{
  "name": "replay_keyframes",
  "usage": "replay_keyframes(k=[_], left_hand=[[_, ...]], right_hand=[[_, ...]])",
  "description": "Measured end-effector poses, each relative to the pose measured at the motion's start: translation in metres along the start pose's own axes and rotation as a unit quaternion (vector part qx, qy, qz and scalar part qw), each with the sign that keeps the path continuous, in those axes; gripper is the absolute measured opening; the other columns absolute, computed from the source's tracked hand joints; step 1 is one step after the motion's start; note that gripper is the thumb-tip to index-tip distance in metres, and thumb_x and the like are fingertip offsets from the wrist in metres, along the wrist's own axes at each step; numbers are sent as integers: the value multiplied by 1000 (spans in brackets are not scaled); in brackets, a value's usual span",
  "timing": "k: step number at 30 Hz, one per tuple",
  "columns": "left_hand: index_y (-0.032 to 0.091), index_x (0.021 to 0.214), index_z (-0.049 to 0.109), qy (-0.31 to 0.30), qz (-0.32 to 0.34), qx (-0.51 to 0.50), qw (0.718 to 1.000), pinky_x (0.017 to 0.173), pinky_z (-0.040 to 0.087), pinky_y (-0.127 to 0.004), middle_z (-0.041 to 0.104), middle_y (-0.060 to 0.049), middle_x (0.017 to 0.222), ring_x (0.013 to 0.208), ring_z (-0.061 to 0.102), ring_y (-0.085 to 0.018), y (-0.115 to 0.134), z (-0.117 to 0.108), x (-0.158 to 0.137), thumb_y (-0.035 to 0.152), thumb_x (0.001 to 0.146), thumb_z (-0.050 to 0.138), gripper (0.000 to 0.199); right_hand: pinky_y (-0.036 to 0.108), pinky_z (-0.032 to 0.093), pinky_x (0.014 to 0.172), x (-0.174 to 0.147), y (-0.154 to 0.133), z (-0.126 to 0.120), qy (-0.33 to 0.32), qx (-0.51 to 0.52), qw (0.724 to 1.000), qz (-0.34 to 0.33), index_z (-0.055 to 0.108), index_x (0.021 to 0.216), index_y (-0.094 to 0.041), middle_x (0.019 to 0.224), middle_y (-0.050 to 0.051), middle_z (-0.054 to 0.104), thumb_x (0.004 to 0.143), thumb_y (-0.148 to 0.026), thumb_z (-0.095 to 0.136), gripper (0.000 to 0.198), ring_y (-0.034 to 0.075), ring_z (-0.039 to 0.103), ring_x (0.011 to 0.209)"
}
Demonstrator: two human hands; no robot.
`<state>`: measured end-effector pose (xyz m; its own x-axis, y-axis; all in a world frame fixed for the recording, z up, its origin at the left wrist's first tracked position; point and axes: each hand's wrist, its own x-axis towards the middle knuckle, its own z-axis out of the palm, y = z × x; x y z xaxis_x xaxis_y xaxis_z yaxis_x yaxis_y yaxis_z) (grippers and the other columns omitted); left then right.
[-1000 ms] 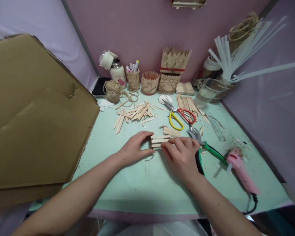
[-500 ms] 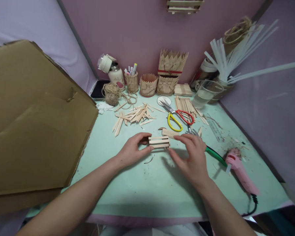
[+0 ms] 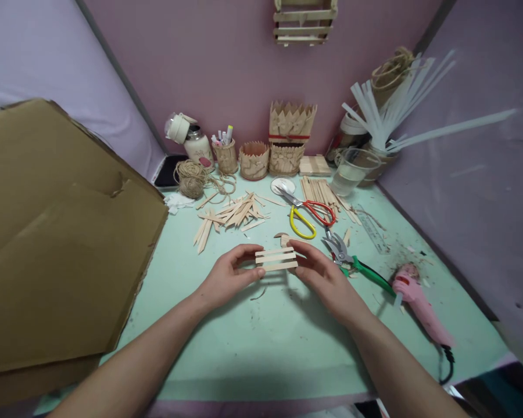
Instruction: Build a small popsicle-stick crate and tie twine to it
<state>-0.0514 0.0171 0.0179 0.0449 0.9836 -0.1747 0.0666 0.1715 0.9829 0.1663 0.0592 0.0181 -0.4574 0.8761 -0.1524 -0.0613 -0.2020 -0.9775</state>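
Between my two hands is a small slatted wooden piece [image 3: 276, 259] made of three pale sticks set in parallel, held a little above the green tabletop. My left hand [image 3: 230, 275] grips its left end, thumb at the lower edge and fingers behind the upper one. On the right end, my right hand [image 3: 325, 278] pinches it the same way. Whatever joins the slats underneath is hidden. Just behind it lies a flat bundle of sticks [image 3: 285, 241], partly covered by my right fingers.
Scissors [image 3: 304, 212], green-handled pruning shears [image 3: 353, 261] and a pink glue gun [image 3: 421, 302] lie to the right. Cut stick pieces [image 3: 239, 210] and a twine ball [image 3: 192, 183] are behind. A cardboard sheet [image 3: 65, 244] stands left; a plastic cup of water [image 3: 351, 174] is back right.
My right hand has closed in on the slatted piece's right end. The piece now tilts slightly, its right end higher. The camera view has shifted, showing more of the wall rack.
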Motion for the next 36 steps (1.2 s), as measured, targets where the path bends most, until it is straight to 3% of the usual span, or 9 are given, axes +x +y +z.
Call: replay_keyframes(k=[10,17,36], left_hand=[[15,117,61,-10,-1,-2,1000,99,51,-42,65,-14,122,118,60,-26,-2,0,-2,27,77,74,44],[16,117,61,-8,-1,5,1000,97,51,-41,66,-13,121,117,61,-26,-3,0,-1,29,77,75,44],[16,120,61,-25,-4,-29,999,99,51,-45,66,-14,123,119,61,-28,-1,1,-3,26,73,77,51]], right_hand=[[47,42,105,1,2,0,4,60,998,35,70,114,-31,130,6,65,78,-39,73,36,27,57,123],[46,43,105,2,4,0,6,22,1000,4,68,114,-28,135,7,61,74,-36,78,43,27,59,121],[47,41,106,1,9,-5,6,29,1000,8,68,111,-29,130,7,64,73,-34,79,40,25,60,118]])
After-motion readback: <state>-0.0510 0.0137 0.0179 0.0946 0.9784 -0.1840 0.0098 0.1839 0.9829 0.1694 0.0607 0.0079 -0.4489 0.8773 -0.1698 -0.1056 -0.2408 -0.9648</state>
